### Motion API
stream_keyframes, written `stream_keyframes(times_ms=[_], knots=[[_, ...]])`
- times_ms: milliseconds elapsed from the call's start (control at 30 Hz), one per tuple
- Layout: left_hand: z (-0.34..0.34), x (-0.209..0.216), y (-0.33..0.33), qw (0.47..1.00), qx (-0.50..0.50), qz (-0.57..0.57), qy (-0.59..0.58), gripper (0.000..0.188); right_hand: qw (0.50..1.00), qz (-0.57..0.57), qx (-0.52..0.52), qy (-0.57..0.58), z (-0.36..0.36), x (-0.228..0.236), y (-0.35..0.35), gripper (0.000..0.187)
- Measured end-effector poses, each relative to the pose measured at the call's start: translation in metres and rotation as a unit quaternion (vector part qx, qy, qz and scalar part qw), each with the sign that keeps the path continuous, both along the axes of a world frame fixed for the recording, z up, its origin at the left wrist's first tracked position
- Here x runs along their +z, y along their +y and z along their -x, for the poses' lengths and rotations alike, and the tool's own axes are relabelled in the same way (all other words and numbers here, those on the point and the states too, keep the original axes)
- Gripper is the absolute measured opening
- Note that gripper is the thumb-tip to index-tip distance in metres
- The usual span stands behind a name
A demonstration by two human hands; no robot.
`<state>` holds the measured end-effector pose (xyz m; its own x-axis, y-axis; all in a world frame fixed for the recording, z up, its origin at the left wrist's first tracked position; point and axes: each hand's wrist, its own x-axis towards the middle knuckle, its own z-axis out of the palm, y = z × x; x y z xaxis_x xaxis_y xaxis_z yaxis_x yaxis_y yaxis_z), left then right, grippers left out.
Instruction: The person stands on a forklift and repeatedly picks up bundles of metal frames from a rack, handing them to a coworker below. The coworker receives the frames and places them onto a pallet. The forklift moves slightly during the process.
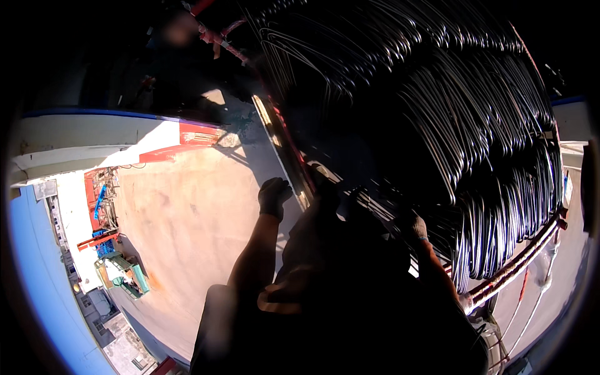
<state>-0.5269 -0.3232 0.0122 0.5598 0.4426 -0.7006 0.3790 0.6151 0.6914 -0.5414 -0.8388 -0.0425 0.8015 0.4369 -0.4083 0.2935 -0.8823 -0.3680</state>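
My left hand [274, 196], in a dark glove, is in shadow beside a narrow long rail [282, 150] with a sunlit edge. Its fingers look curled in; whatever they might hold is hidden. At the right, my right hand [418, 227], in a paler glove, reaches to the near side of large bundles of dark, shiny wire [462, 119]. Deep shade covers its fingers, so their grip and any contact with the wire do not show. The wire lies in several thick looped rows, filling the upper right.
Below to the left spreads a pale concrete floor [181, 219]. A green-framed machine [128, 278] and red-and-blue metal equipment [102, 212] stand along its far left. A thick rope-like bar [515, 265] borders the wire at the lower right. Heavy shadow hides much around my legs.
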Motion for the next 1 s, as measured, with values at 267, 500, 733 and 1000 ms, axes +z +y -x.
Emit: stream_keyframes(times_ms=[267,500,733,1000], knots=[[0.014,-0.008,0.003,0.999,0.048,-0.003,-0.006,0.032,0.993,0.061,0.08,-0.065,-0.043,0.036,0.005,0.022],[0.007,-0.002,0.072,0.994,0.07,-0.006,-0.085,0.03,0.987,0.066,0.124,-0.078,-0.063,0.06,0.057,0.016],[-0.005,0.038,0.156,0.986,0.108,-0.064,-0.113,0.023,0.99,-0.124,-0.032,0.066,-0.082,0.083,0.128,0.045],[-0.025,0.046,0.265,0.884,-0.026,-0.441,-0.15,0.011,0.974,-0.117,-0.064,0.184,-0.114,0.116,0.238,0.056]])
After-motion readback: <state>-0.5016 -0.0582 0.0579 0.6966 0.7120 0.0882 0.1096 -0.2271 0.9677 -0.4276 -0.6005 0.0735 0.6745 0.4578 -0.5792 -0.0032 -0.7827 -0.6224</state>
